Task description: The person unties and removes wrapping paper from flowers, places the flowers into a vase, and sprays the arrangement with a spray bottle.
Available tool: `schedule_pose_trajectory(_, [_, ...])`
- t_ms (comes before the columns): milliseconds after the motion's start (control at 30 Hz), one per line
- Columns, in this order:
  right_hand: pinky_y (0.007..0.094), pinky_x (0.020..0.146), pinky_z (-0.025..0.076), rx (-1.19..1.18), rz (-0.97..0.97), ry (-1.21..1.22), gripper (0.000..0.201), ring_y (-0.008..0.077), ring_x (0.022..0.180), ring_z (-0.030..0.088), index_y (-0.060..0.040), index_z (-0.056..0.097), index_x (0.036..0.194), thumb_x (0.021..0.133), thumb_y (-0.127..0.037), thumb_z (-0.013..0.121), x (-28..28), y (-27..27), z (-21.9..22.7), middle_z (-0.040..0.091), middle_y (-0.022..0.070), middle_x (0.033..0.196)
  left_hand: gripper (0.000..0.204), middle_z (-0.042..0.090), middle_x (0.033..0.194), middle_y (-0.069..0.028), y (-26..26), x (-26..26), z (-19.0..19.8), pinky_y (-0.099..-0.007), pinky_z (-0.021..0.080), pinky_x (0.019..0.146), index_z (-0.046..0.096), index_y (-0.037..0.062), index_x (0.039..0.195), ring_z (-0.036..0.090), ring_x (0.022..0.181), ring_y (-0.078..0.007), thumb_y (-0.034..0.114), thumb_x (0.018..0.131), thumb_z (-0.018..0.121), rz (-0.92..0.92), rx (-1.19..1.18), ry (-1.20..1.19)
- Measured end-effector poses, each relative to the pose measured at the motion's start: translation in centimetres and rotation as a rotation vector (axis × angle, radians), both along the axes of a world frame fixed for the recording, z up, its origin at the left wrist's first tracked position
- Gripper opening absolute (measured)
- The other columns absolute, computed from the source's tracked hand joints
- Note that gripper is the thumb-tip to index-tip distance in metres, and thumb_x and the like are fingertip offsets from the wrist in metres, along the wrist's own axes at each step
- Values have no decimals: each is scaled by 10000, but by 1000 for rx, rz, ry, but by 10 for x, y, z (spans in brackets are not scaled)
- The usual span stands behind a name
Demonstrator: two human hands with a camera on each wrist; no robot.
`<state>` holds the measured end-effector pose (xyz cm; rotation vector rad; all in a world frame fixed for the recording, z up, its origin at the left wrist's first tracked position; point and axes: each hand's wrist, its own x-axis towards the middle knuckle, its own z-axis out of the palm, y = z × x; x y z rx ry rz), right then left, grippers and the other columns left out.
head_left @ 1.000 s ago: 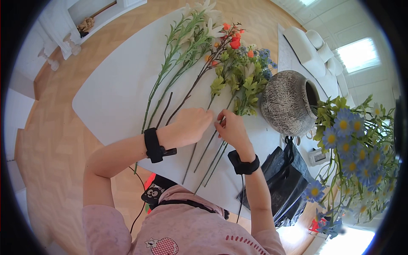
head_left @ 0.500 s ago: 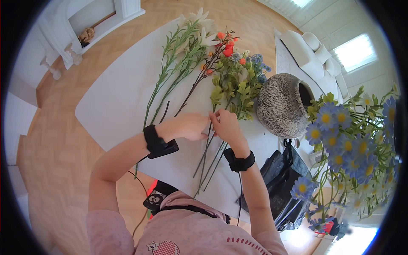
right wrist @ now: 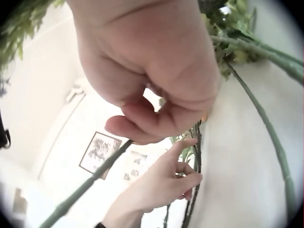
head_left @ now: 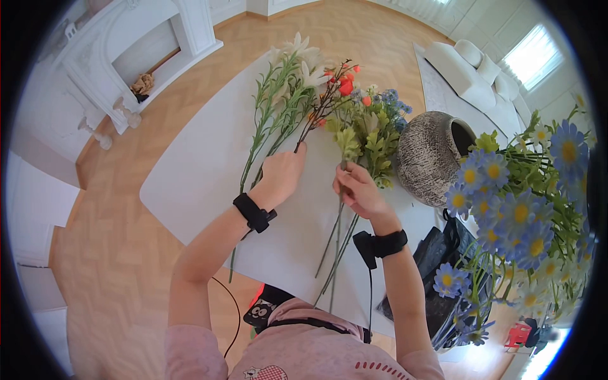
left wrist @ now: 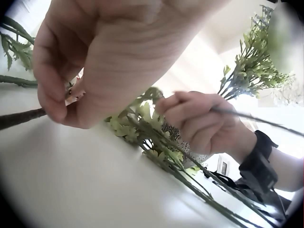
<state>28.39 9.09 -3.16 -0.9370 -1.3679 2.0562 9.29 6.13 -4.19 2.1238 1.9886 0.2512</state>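
In the head view my left hand (head_left: 283, 174) is at a brown branch (head_left: 312, 121) with orange-red blossoms. The left wrist view shows thumb and fingertips pinching its dark stem (left wrist: 21, 118). My right hand (head_left: 360, 192) grips a leafy flower by its green stem (right wrist: 90, 184), just below the leaves (head_left: 347, 142). In the left wrist view this stem slants out past the right hand (left wrist: 209, 121). Beside the right hand lie leafy stems with small blue flowers (head_left: 391, 100). White lilies (head_left: 297, 47) on long green stems lie left of the brown branch.
The flowers lie on a white table (head_left: 190, 164). A rough grey-brown vase (head_left: 430, 158) lies on its side at right, with a black plastic bag (head_left: 437, 272) nearer. Blue daisies (head_left: 519, 212) fill the right foreground. Beyond are a sofa (head_left: 465, 79) and a fireplace (head_left: 190, 38).
My left hand has left the right hand's side and moved left and away from me to the brown branch. The right hand keeps the green stem, now farther from the left hand.
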Motion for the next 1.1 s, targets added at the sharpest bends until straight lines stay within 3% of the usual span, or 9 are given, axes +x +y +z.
schedule_pose_trajectory(167, [189, 376, 320, -373, 14, 760, 105, 67, 389, 393, -68, 437, 936, 920, -169, 412, 10, -13, 14, 495, 29, 650, 667, 570, 682, -188, 0, -4, 5, -436, 465, 581, 291, 48, 1306, 585, 655, -333, -25, 688, 532, 38, 3, 36])
schedule_pose_trajectory(267, [150, 350, 252, -315, 89, 705, 123, 30, 389, 344, -44, 422, 926, 909, -165, 438, 18, -30, 30, 484, 26, 635, 665, 574, 684, -204, 5, -4, 0, -420, 472, 575, 263, 38, 1320, 588, 618, -316, -43, 706, 506, 50, 51, 14])
schedule_pose_trajectory(333, [158, 354, 263, -118, 242, 247, 147, 45, 392, 352, -40, 424, 918, 904, -183, 456, 22, -38, 37, 505, 37, 637, 680, 576, 714, -205, 7, -7, 4, -418, 477, 576, 259, 26, 1323, 595, 665, -322, -66, 690, 490, 36, 15, -72])
schedule_pose_trajectory(433, [168, 363, 280, 37, 379, 13, 171, 63, 395, 374, -34, 437, 892, 900, -202, 468, 31, -45, 41, 531, 54, 639, 678, 576, 734, -211, 11, -10, 5, -410, 482, 578, 259, 14, 1322, 602, 685, -328, -89, 685, 470, 22, -28, -195])
schedule_pose_trajectory(567, [172, 376, 312, -4, 289, 135, 178, 66, 410, 421, -27, 455, 855, 896, -199, 477, 41, -47, 32, 557, 63, 656, 650, 549, 634, -184, 10, -16, 10, -357, 484, 521, 211, 27, 1335, 589, 493, -251, -43, 762, 510, 8, -104, -454])
schedule_pose_trajectory(800, [181, 408, 400, 145, 106, -276, 171, 100, 468, 548, -6, 463, 821, 895, -161, 472, 47, -83, 73, 603, 92, 697, 663, 533, 649, -186, 6, -20, -4, -347, 470, 480, 239, 41, 1333, 568, 445, -242, -62, 739, 513, 0, -85, -404])
schedule_pose_trajectory(900, [189, 411, 420, 179, 183, -310, 164, 117, 475, 572, -2, 464, 800, 891, -138, 470, 48, -89, 96, 606, 99, 687, 620, 522, 673, -194, 1, -19, -6, -363, 474, 534, 293, 29, 1302, 584, 530, -255, -43, 731, 522, -9, -66, -498])
schedule_pose_trajectory(1067, [197, 420, 435, 446, 55, -193, 142, 100, 476, 565, -9, 491, 829, 877, -142, 496, 52, -100, 80, 607, 70, 668, 593, 548, 948, -200, -2, -14, -7, -374, 448, 792, 355, 26, 1261, 531, 962, -313, 50, 712, 576, -208, 257, -5])
schedule_pose_trajectory(1100, [200, 417, 436, 583, -4, -60, 130, 95, 470, 560, -16, 500, 844, 870, -144, 511, 54, -101, 76, 608, 56, 665, 613, 530, 1033, -172, -7, -16, 23, -367, 422, 843, 361, 25, 1259, 500, 1023, -305, 79, 705, 618, -385, 90, -198])
